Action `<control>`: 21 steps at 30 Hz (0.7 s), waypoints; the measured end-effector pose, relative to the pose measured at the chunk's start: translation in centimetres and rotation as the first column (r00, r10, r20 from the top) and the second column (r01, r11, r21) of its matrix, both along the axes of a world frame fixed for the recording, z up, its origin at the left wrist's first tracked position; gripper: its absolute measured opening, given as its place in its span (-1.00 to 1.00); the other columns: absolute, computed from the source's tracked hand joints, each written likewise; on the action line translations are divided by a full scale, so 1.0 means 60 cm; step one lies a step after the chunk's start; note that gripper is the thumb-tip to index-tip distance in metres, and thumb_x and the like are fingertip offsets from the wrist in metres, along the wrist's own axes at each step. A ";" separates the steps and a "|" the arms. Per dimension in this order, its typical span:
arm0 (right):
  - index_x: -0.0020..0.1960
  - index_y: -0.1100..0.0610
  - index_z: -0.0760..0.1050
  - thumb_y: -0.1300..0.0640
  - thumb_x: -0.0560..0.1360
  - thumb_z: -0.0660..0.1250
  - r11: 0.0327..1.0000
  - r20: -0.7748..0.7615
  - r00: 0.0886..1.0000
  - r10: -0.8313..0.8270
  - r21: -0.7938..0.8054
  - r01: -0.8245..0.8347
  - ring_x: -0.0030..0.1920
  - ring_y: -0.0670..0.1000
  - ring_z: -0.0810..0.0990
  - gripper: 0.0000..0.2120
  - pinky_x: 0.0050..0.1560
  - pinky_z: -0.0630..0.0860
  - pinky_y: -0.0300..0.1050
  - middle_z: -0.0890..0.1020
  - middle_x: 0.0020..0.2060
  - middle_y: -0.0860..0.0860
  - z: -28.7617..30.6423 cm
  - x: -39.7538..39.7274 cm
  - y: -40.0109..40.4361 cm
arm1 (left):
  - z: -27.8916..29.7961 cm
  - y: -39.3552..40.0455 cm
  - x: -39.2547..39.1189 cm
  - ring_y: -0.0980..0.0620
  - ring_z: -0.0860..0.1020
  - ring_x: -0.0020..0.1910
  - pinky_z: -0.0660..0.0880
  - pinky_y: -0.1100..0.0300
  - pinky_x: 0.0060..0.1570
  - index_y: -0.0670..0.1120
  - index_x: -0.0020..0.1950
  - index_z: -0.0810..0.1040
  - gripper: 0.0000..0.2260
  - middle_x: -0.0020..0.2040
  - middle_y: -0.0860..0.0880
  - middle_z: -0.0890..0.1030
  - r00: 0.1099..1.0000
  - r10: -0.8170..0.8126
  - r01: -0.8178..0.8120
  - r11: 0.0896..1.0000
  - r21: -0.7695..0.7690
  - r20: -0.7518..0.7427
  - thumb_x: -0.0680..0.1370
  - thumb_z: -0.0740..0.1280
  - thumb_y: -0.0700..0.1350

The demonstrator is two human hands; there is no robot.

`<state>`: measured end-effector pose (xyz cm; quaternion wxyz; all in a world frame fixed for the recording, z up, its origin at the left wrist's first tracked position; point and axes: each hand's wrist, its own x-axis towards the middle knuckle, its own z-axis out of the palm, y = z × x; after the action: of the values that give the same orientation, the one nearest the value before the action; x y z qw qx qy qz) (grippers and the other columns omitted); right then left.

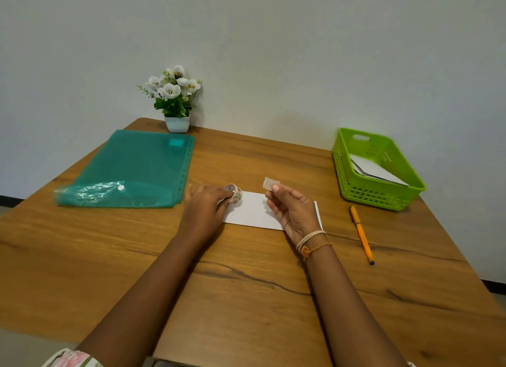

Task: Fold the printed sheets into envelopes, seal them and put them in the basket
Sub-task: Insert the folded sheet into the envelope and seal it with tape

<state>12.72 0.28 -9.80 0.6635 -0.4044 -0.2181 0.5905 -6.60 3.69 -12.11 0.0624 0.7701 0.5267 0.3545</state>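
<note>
A folded white sheet lies flat on the wooden table in front of me. My left hand grips a small roll of patterned tape at the sheet's left end. My right hand is raised over the sheet's right part and pinches a short torn strip of tape between thumb and fingertips. The green plastic basket stands at the right rear of the table, with folded white paper inside it.
A teal plastic folder lies at the left rear. A white pot of white artificial flowers stands against the wall. An orange pen lies to the right of the sheet. The wooden table ends just below my forearms.
</note>
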 end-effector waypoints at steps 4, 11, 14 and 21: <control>-0.08 0.16 0.65 0.29 0.43 0.45 0.998 0.181 0.981 -0.067 0.028 0.063 -0.33 -0.05 0.64 -0.91 -0.33 0.61 -0.22 0.68 -0.33 0.05 -0.006 0.014 0.001 | 0.020 0.035 0.051 -0.08 0.53 0.07 0.12 -0.09 0.42 -0.05 0.09 0.65 -0.83 -0.01 -0.08 0.66 0.969 -0.090 0.100 0.995 0.030 -0.231 0.54 0.34 -0.15; -0.11 0.03 0.69 0.26 0.44 0.45 0.979 0.661 0.724 -0.196 0.171 0.109 -0.29 -0.05 0.68 -0.86 -0.30 0.58 -0.24 0.72 -0.26 -0.02 -0.008 0.059 0.002 | 0.049 0.119 0.110 0.03 0.46 -0.24 0.21 0.03 0.41 -0.04 -0.13 0.64 -0.83 -0.30 0.03 0.53 0.906 -0.119 0.113 0.993 -0.038 -0.407 0.56 0.27 -0.20; -0.09 0.10 0.69 0.32 0.42 0.44 0.975 0.707 0.672 -0.220 0.178 0.132 -0.12 -0.03 0.69 -0.84 -0.09 0.63 -0.13 0.72 -0.17 -0.03 -0.014 0.074 0.007 | 0.044 0.132 0.122 0.02 0.48 -0.26 0.20 0.00 0.41 -0.04 -0.17 0.63 -0.80 -0.32 0.02 0.55 0.902 -0.131 0.113 0.991 -0.067 -0.413 0.57 0.24 -0.20; -0.08 0.18 0.67 0.36 0.47 0.35 0.963 0.622 0.736 -0.267 0.156 0.219 -0.09 0.06 0.69 -0.84 -0.07 0.63 -0.09 0.71 -0.13 0.13 -0.016 0.102 0.006 | 0.033 0.108 0.141 -0.06 0.53 0.22 0.12 -0.16 0.41 -0.11 0.08 0.67 -0.83 0.14 -0.05 0.65 0.980 -0.135 0.149 0.985 0.087 -0.146 0.51 0.39 -0.17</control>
<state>18.83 0.62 -10.75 0.6353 -0.5814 -0.3966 0.3180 1.88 10.17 -10.14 0.0126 0.8308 0.4554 0.3196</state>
